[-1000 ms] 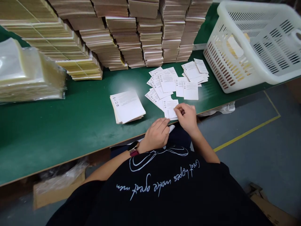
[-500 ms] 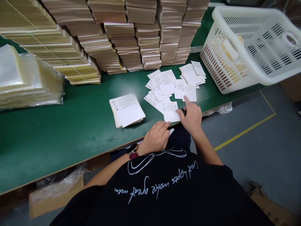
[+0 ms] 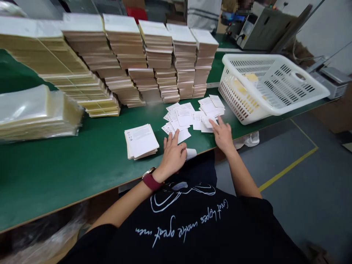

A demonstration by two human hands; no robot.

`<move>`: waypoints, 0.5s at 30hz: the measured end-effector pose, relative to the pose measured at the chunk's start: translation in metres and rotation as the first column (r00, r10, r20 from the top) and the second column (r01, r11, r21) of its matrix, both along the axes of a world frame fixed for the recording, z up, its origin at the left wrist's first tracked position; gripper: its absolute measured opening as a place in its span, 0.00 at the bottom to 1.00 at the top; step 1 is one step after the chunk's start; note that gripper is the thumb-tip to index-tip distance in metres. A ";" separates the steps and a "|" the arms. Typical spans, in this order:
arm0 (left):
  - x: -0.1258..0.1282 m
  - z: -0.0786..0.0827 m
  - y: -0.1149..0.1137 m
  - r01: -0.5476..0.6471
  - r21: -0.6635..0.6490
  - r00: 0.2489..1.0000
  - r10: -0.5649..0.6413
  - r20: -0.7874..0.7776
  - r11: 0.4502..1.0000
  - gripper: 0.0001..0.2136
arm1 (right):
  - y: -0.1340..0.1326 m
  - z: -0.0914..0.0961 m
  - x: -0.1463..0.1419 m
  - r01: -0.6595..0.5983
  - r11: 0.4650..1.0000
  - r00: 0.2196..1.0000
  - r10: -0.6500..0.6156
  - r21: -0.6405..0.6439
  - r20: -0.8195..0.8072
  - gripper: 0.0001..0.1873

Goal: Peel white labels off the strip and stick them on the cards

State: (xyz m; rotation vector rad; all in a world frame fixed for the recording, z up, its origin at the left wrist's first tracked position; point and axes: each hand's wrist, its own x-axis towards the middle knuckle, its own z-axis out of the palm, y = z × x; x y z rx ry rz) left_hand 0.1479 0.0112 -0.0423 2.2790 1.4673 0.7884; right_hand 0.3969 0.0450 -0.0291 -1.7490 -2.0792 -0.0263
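My left hand [image 3: 173,152], wearing a dark red watch strap, is at the table's front edge. Its index and middle fingers reach out to the near cards, while a white card [image 3: 191,153] sticks out from under its thumb side. Small white printed cards [image 3: 184,114] lie overlapping in a loose spread beyond both hands. My right hand [image 3: 223,136] has its fingers apart, and a fingertip touches a tilted white card [image 3: 208,121] at the right of the spread. Left of my left hand sits a squared stack of larger printed cards [image 3: 141,141].
Tall stacks of cards [image 3: 156,47] line the back of the green table [image 3: 90,165]. A white slatted basket [image 3: 247,106] stands at the right with yellowish pieces inside. Plastic-wrapped sheets [image 3: 38,113] lie at the left. A grey machine [image 3: 265,27] is behind the basket.
The view has tilted up. My left hand has moved up and left with the white card, its fingers now extended. The front card no longer shows in its place. The card under my right fingers is now tilted.
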 end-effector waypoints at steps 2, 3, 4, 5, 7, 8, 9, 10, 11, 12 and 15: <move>0.004 -0.003 0.021 -0.027 -0.044 1.000 0.027 0.007 0.999 0.05 | 0.009 0.001 -0.015 -0.021 0.991 0.994 0.035 -0.128 0.104 0.25; 0.005 -0.005 0.030 -0.030 -0.060 0.999 0.031 0.016 0.998 0.05 | 0.010 0.000 -0.024 -0.051 0.987 0.988 0.072 -0.156 0.134 0.25; 0.005 -0.007 0.037 -0.031 -0.070 0.999 0.033 0.028 0.997 0.06 | 0.010 -0.001 -0.032 -0.089 0.982 0.982 0.115 -0.168 0.150 0.26; 0.005 -0.008 0.042 -0.031 -0.076 0.999 0.034 0.041 0.997 0.06 | 0.011 -0.002 -0.038 -0.128 0.976 0.976 0.156 -0.177 0.152 0.26; 0.005 -0.010 0.048 -0.040 -0.071 0.997 0.045 0.066 0.997 0.06 | 0.017 -0.003 -0.046 -0.201 0.958 0.965 0.230 -0.203 0.127 0.26; 0.004 -0.011 0.049 -0.048 -0.063 0.996 0.053 0.072 0.997 0.07 | 0.022 -0.003 -0.048 -0.233 0.947 0.960 0.260 -0.221 0.103 0.26; 0.004 -0.011 0.049 -0.056 -0.054 0.996 0.060 0.073 0.997 0.07 | 0.028 -0.002 -0.049 -0.260 0.935 0.956 0.285 -0.242 0.073 0.26; 0.004 -0.011 0.049 -0.061 -0.046 0.996 0.064 0.068 0.997 0.07 | 0.036 0.000 -0.049 -0.282 0.924 0.953 0.301 -0.258 0.036 0.27; 0.004 -0.011 0.048 -0.065 -0.040 0.996 0.067 0.061 0.997 0.07 | 0.044 0.002 -0.049 -0.293 0.918 0.953 0.303 -0.268 -0.007 0.28; 0.004 -0.011 0.047 -0.068 -0.035 0.996 0.070 0.051 0.997 0.07 | 0.052 0.004 -0.050 -0.291 0.918 0.956 0.288 -0.268 -0.049 0.29; 0.005 -0.009 0.044 -0.082 -0.029 0.996 0.082 0.023 0.996 0.07 | 0.070 0.015 -0.057 -0.162 0.956 0.984 0.138 -0.244 -0.113 0.33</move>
